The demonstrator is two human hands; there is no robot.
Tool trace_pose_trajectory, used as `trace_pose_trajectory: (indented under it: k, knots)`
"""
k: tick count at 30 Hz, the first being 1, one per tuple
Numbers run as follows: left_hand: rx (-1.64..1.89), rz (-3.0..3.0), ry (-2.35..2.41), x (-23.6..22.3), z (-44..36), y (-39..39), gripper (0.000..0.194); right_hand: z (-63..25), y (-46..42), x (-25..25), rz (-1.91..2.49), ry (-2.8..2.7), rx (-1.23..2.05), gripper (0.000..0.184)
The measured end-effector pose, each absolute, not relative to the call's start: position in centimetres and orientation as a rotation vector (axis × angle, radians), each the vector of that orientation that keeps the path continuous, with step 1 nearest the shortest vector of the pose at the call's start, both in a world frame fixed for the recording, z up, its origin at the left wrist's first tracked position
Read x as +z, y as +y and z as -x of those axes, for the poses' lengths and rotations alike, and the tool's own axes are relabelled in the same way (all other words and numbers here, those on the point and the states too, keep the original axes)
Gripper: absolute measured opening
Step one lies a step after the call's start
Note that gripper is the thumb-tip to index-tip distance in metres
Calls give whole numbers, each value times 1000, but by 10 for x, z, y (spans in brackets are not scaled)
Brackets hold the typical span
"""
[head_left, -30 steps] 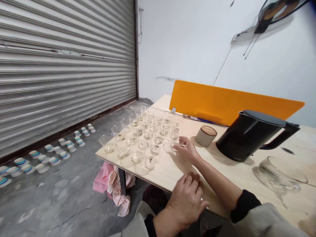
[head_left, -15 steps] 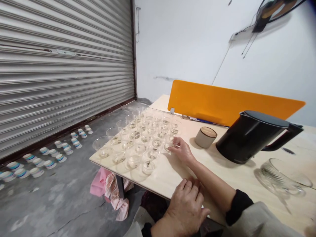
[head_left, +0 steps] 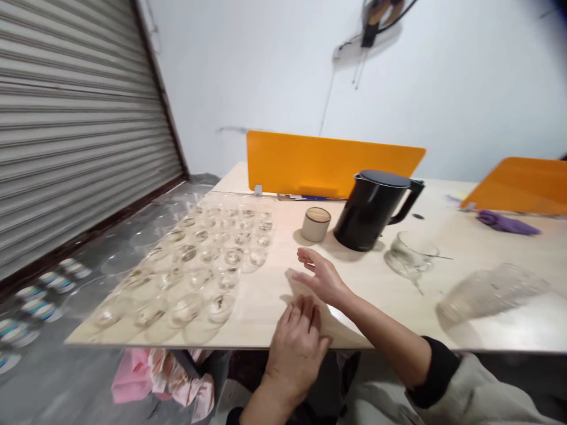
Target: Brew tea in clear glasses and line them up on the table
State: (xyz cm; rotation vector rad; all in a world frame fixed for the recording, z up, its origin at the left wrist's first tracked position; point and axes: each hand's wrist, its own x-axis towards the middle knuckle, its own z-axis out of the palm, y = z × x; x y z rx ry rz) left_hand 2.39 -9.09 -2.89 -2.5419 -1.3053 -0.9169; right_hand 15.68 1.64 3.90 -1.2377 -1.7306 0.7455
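My right hand [head_left: 319, 275] hovers open over the wooden table [head_left: 354, 295], fingers stretched toward the left, a short way right of several small clear glass cups [head_left: 212, 248] set in rows. It holds nothing. My left hand [head_left: 296, 345] lies flat on the near table edge, fingers together and extended. Some cups hold a bit of dark matter at the bottom. A beige jar with a wooden lid [head_left: 316, 224] stands beyond my right hand, and a black electric kettle [head_left: 372, 209] is just right of it.
A glass pitcher [head_left: 410, 254] and a ribbed glass vessel [head_left: 491, 292] sit to the right. Orange dividers [head_left: 328, 165] stand at the table's back. A purple cloth [head_left: 505, 222] lies far right. Small cups [head_left: 39, 289] line the floor by a roller shutter; pink cloth [head_left: 150, 378] hangs below.
My right hand has pulled back from the cups and opened. The view has swung right, showing more of the table's right side.
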Motion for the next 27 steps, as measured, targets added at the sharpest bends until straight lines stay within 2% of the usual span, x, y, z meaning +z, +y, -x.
trace_pose_trajectory:
  k: [5,9,11,15,19,27]
  knots:
    - [-902,2524,-1228,-29,-22,-92,43,-262,-85,87,1439,-1724,293,39]
    - [-851,2486,-1178,-32,-18,-93,42,-367,-149,136,1736,-1486,-257,41]
    - [-829,2482,-1138,-35,-17,-92,44,-413,-170,151,1854,-1464,-420,38]
    - [-839,2475,-1101,-39,-15,-91,46,-463,-186,150,1982,-1721,-503,35]
    - [-846,2455,-1085,-39,-14,-90,54,-467,-176,133,1875,-2038,-565,32]
    - [-872,2453,-1045,-42,-13,-88,70,-467,-160,130,1816,-2137,-708,32]
